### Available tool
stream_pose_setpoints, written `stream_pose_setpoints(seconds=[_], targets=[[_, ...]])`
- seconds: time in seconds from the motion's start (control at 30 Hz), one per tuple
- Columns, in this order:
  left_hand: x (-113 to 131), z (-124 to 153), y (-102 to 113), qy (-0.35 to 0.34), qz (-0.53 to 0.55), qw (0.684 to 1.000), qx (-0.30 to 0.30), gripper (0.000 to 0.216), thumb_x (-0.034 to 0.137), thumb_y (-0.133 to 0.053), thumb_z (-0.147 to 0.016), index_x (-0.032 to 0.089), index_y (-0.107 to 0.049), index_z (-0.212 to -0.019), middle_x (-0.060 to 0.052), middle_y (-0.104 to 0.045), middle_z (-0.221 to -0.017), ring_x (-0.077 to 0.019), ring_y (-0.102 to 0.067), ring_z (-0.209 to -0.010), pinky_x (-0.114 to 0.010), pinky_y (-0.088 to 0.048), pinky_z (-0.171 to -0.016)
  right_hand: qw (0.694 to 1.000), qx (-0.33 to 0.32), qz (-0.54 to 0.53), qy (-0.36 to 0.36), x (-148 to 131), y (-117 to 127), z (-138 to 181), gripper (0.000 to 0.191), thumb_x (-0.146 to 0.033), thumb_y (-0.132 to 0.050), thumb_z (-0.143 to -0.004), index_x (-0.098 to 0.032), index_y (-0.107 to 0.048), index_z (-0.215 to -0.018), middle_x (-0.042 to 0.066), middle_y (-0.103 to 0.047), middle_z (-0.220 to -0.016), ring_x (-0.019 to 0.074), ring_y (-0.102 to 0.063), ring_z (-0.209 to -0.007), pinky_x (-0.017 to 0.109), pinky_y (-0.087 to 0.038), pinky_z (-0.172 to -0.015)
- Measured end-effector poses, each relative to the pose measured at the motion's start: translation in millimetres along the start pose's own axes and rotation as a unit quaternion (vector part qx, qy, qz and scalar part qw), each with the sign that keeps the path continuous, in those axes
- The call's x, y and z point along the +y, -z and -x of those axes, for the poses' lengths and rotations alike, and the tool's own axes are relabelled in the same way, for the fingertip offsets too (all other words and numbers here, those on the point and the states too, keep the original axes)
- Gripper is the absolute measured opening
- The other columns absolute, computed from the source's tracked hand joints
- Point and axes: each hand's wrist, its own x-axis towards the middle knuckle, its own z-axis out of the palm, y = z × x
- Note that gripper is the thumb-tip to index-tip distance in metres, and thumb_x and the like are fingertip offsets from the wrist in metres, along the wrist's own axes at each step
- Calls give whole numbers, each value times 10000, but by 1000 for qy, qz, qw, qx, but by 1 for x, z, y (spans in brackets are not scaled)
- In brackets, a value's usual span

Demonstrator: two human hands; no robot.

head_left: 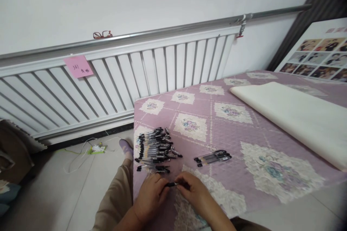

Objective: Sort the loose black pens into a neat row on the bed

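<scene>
My left hand is closed around a pen with a black end, low over the near left part of the purple tablecloth. The fingers of my right hand pinch the other end of that pen, by a small shiny part. Much of the pen is hidden by my fingers. Just beyond my left hand lies a heap of black-capped clear pens, stacked roughly side by side. A smaller group of similar pens rests to the right, farther out than my right hand.
The purple floral cloth covers the surface. A folded cream sheet lies at the right, with a photo board behind it. A white radiator runs along the wall. A power strip with cables sits on the floor at left.
</scene>
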Motion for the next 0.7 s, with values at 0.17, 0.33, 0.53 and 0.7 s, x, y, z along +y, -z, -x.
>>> stream_pose_setpoints(seconds=[0.17,0.33,0.53,0.7], targets=[[0,0,0,4,8,1000,-2,130,246,-481,-879,210,-605,-867,-36,-591,-844,-192,-526,-831,-313,-414,-740,1000,-1,27,8,-2,1,0,101,-199,-515,-767,-214,-615,-775,1,-635,-790,170,-574,-775,257,-418,-700],[2,0,2,3,19,1000,1,142,243,-473,-881,208,-611,-890,-43,-597,-863,-193,-526,-845,-317,-420,-755,998,-10,56,10,-2,2,-1,94,-196,-520,-773,-212,-612,-768,3,-631,-787,170,-569,-777,259,-406,-697],[1,0,1,-1,27,1000,6,143,225,-475,-875,211,-615,-901,-42,-599,-861,-190,-526,-844,-313,-427,-759,999,-1,47,23,0,0,-1,114,-179,-509,-771,-214,-611,-809,9,-634,-825,172,-572,-805,263,-418,-728],[0,0,2,-2,18,1000,6,140,229,-471,-877,209,-608,-900,-45,-597,-868,-195,-528,-843,-320,-430,-757,999,1,30,21,1,-2,-1,140,-152,-501,-752,-212,-608,-821,11,-636,-833,174,-579,-805,267,-427,-732]])
